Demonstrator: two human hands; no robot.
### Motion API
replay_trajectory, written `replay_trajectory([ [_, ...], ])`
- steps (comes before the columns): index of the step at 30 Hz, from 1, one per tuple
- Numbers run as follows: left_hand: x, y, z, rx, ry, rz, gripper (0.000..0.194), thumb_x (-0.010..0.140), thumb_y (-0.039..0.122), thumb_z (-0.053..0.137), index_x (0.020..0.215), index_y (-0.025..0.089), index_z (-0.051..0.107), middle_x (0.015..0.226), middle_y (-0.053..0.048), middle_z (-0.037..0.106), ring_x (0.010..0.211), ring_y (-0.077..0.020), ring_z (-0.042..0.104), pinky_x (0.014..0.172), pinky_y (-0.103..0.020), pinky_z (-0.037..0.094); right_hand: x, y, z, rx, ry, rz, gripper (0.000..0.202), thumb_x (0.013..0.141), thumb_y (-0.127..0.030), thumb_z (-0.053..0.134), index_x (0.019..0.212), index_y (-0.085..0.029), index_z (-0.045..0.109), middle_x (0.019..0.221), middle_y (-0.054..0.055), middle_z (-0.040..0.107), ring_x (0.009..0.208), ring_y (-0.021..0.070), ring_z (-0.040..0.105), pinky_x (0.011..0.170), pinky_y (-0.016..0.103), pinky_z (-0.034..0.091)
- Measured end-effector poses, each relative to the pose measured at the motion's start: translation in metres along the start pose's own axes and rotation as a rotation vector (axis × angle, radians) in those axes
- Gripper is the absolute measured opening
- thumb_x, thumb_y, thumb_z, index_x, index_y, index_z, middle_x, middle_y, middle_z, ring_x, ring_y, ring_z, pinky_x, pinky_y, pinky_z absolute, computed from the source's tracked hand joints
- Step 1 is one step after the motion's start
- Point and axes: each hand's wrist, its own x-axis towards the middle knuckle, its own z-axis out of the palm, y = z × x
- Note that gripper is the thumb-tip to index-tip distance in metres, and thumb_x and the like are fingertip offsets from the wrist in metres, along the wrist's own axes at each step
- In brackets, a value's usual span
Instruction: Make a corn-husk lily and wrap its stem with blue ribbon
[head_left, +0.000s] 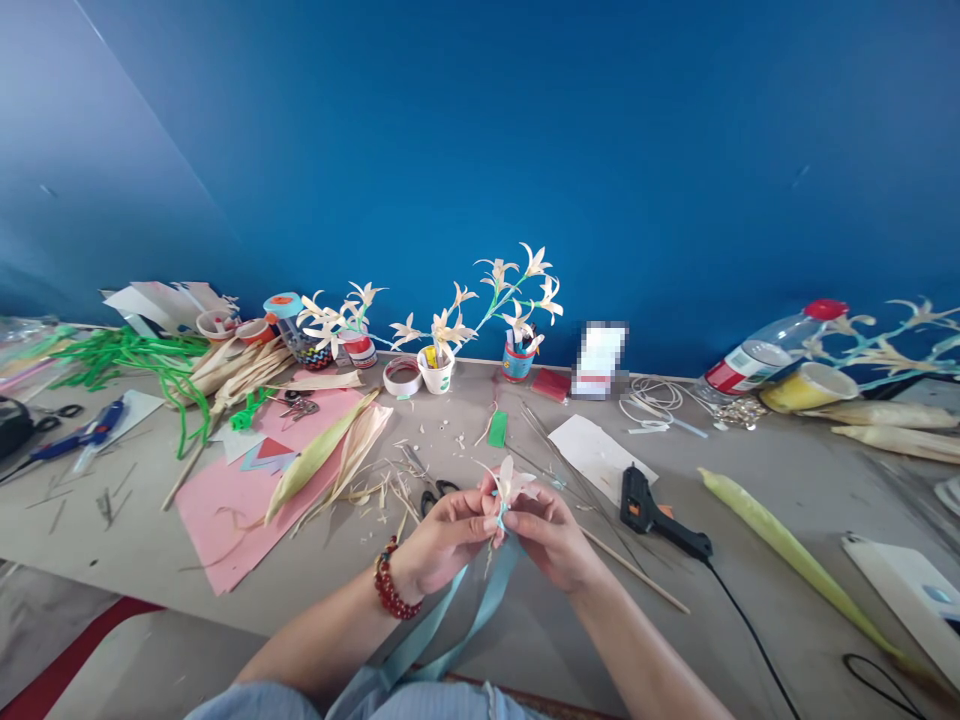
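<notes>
A small off-white craft flower [511,480] with pointed petals stands upright between my hands, at the middle of the table's near side. My left hand [454,530], with a red bead bracelet [391,588] at the wrist, pinches its base. From the other side my right hand [553,538] is closed on the same spot, thumb against the light blue wrapping under the petals. Fingers partly hide the stem. A light blue strip [491,615] hangs below the hands toward my lap; where its upper end goes is hidden. Dark-handled scissors [437,495] lie just beyond my left hand.
A black glue gun [660,515] with a cord lies right. Corn husks [322,455] and pink paper [217,520] lie left. Behind stand a white cup [436,374] with finished flowers, a pen holder [519,362] and a phone [601,358]. A plastic bottle [765,350] leans at right.
</notes>
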Motion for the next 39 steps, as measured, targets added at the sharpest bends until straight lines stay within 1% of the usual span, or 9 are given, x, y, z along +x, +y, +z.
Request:
replay_trajectory([
  [4,0.0,0.0,-0.001,-0.019,-0.005,0.015,0.02,0.068,0.027,0.083,0.068,0.012,0.069,0.065,-0.001,0.059,0.062,-0.009,0.051,0.066,-0.021,0.038,0.001,0.001,0.0,-0.055,0.04,-0.047,0.008,0.076,-0.025,0.078,0.08,-0.02,0.073,0.086,0.001,0.06,0.066,0.0122,0.059,0.059,0.025,0.05],
  [9,0.0,0.001,0.0,0.016,0.033,0.061,0.016,0.071,0.024,0.081,0.072,0.013,0.07,0.071,-0.001,0.06,0.067,-0.01,0.053,0.069,-0.022,0.039,0.001,-0.001,-0.001,-0.143,0.073,-0.1,0.008,0.077,-0.026,0.077,0.081,-0.021,0.073,0.093,0.004,0.061,0.071,0.0147,0.058,0.063,0.028,0.051],
  [13,-0.001,0.001,0.003,0.081,0.079,0.136,0.014,0.071,0.023,0.08,0.074,0.014,0.07,0.074,-0.001,0.059,0.07,-0.0098,0.051,0.069,-0.021,0.038,0.002,-0.001,-0.003,-0.209,0.129,-0.128,0.009,0.077,-0.028,0.077,0.083,-0.022,0.073,0.097,0.006,0.063,0.084,0.0191,0.059,0.073,0.031,0.05],
  [16,-0.002,0.002,0.006,0.138,0.093,0.218,0.012,0.074,0.024,0.078,0.078,0.015,0.07,0.08,-0.002,0.06,0.076,-0.0114,0.051,0.072,-0.022,0.039,0.002,-0.002,-0.004,-0.249,0.159,-0.155,0.01,0.077,-0.03,0.077,0.081,-0.022,0.072,0.096,0.006,0.063,0.093,0.0223,0.058,0.082,0.034,0.049],
  [20,-0.003,0.002,0.007,0.248,0.1,0.325,0.012,0.076,0.026,0.076,0.079,0.016,0.069,0.082,-0.003,0.06,0.082,-0.0149,0.052,0.076,-0.025,0.04,0.002,-0.003,-0.002,-0.26,0.181,-0.163,0.01,0.075,-0.03,0.079,0.078,-0.023,0.072,0.091,0.005,0.062,0.09,0.0223,0.057,0.084,0.035,0.048],
  [24,-0.003,0.001,0.005,0.34,0.103,0.373,0.013,0.079,0.028,0.074,0.077,0.016,0.069,0.079,-0.004,0.059,0.079,-0.0154,0.051,0.075,-0.026,0.039,0.002,-0.003,-0.001,-0.246,0.173,-0.154,0.01,0.075,-0.03,0.079,0.078,-0.023,0.073,0.09,0.004,0.061,0.088,0.022,0.057,0.083,0.035,0.047],
  [28,-0.004,0.0,0.006,0.304,0.097,0.359,0.016,0.078,0.03,0.075,0.075,0.016,0.069,0.075,-0.002,0.058,0.075,-0.0141,0.05,0.071,-0.025,0.039,0.001,-0.004,0.0,-0.215,0.143,-0.149,0.009,0.075,-0.029,0.079,0.079,-0.023,0.073,0.09,0.004,0.061,0.09,0.0221,0.058,0.08,0.034,0.047],
  [33,-0.004,0.0,0.009,0.213,0.136,0.255,0.019,0.072,0.03,0.08,0.071,0.015,0.068,0.072,-0.001,0.056,0.067,-0.0104,0.048,0.064,-0.022,0.037,0.0,-0.005,0.0,-0.212,0.113,-0.125,0.012,0.075,-0.032,0.079,0.079,-0.023,0.073,0.095,0.006,0.061,0.095,0.0233,0.057,0.08,0.034,0.047],
  [39,-0.006,0.001,0.011,0.174,0.158,0.198,0.023,0.067,0.03,0.084,0.068,0.013,0.068,0.07,-0.001,0.06,0.065,-0.01,0.051,0.065,-0.022,0.04,0.001,-0.004,0.001,-0.137,0.068,-0.054,0.019,0.074,-0.037,0.079,0.077,-0.021,0.072,0.1,0.005,0.062,0.077,0.0167,0.056,0.071,0.031,0.047],
])
